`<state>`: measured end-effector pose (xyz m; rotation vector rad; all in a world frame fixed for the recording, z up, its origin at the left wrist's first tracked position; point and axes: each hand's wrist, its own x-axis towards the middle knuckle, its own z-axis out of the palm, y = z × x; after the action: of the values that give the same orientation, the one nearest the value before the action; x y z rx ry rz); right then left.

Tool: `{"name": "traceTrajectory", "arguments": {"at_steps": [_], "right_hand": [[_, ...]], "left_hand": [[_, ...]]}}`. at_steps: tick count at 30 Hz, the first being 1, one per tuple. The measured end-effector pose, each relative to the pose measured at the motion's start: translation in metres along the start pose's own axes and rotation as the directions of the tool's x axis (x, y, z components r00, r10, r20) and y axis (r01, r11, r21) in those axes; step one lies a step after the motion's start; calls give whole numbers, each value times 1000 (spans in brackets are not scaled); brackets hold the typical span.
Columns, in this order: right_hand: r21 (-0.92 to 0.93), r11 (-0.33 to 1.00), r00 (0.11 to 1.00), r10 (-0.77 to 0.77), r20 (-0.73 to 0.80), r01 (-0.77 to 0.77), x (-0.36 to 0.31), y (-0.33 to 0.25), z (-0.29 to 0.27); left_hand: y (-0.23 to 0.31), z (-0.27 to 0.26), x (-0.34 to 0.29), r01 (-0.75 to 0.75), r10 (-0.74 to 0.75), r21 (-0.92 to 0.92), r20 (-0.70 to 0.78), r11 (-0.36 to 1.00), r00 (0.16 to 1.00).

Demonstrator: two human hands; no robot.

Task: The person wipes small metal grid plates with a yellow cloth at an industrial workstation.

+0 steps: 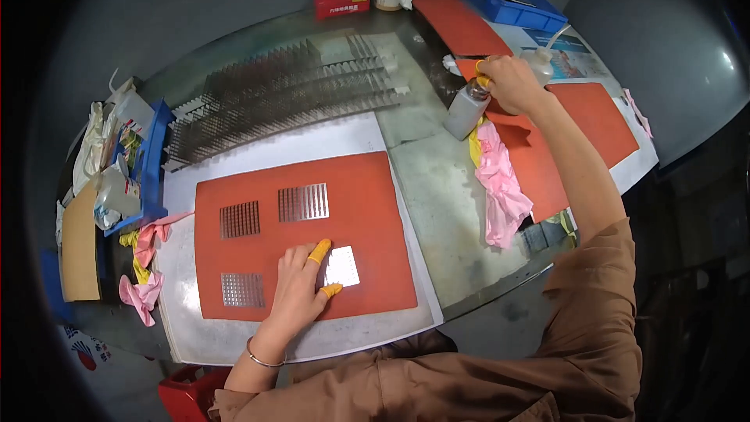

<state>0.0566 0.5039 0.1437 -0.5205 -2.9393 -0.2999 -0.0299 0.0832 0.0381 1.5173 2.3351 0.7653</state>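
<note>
Four small metal plates [304, 202] lay on a red mat [375, 203] in the head view. The left hand [297, 285] had finger and thumb parted at the left side of the brightest plate [341, 266]; whether they pinched it, I could not tell. The right hand [512, 84] had its grip closed on the top of a bottle [466, 115]. The step seemed to be steadying the plate while working the bottle; the next move probably called for keeping the plate still.

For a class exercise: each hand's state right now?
Left hand: open, at the shiny metal plate.
Right hand: closed, apparently holding the grey bottle.
</note>
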Motion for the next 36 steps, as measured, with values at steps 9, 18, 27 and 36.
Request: {"name": "traceTrajectory", "arguments": {"at_steps": [9, 18, 27, 36], "right_hand": [[88, 994, 956, -43, -290, 72, -24, 3, -8], [806, 577, 987, -1, 159, -129, -122, -214, 29], [683, 730, 999, 49, -13, -27, -98, -273, 69], [548, 837, 989, 65, -133, 18, -100, -281, 73]], "left_hand": [[-9, -1, 8, -85, 83, -35, -47, 996, 995], [-15, 7, -14, -92, 90, -13, -134, 996, 987], [-45, -5, -21, -249, 254, 65, -85, 966, 963], [-50, 1, -23, -286, 300, 110, -156, 952, 941]]}}
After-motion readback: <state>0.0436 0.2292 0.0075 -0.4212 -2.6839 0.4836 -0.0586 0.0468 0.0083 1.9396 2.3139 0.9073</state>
